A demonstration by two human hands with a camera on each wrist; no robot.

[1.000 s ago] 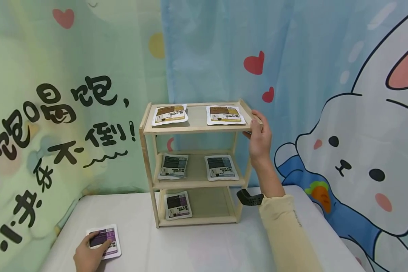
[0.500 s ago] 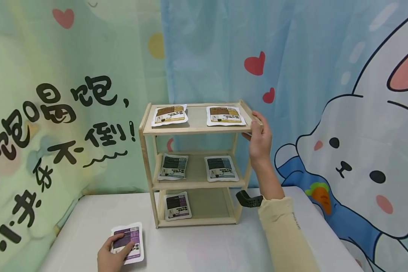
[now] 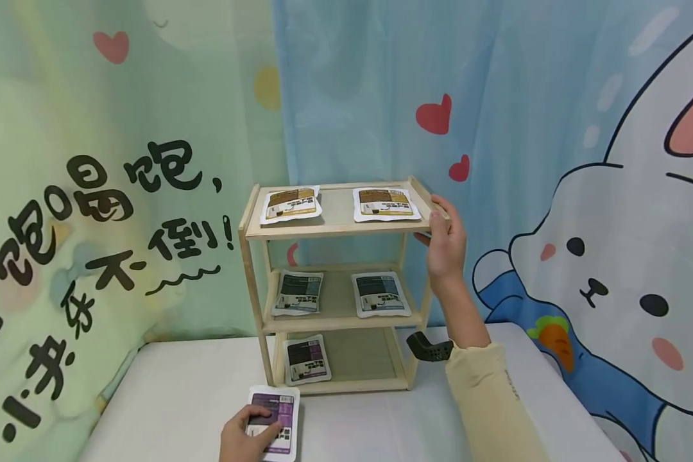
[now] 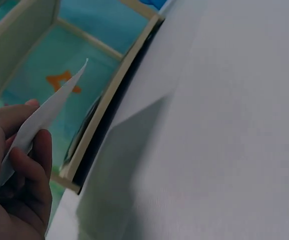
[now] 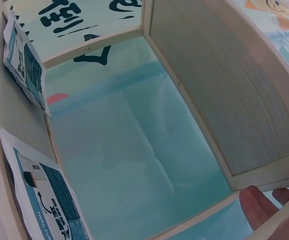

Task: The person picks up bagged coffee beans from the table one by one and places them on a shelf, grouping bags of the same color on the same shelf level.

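Note:
My left hand (image 3: 245,436) pinches a purple-and-white sachet (image 3: 283,410) above the table, just in front of the shelf's lower left corner. Seen edge-on in the left wrist view, the sachet (image 4: 49,110) sits between thumb and fingers. My right hand (image 3: 447,247) grips the top right end of a three-tier wooden shelf (image 3: 335,230). In the right wrist view, its fingers (image 5: 257,205) reach the top board's edge. A matching purple sachet (image 3: 307,360) lies at the left of the bottom tier, with bare board to its right.
Two brown-and-yellow sachets (image 3: 384,204) lie on the top tier. Two teal sachets (image 3: 381,295) occupy the middle tier, left and right. A white cloth (image 3: 173,385) covers the table. Printed curtains (image 3: 352,96) hang behind the shelf.
My left hand has carried the purple sachet rightward across the table to the front of the shelf. My right hand keeps its grip on the shelf. The head view has tilted up slightly.

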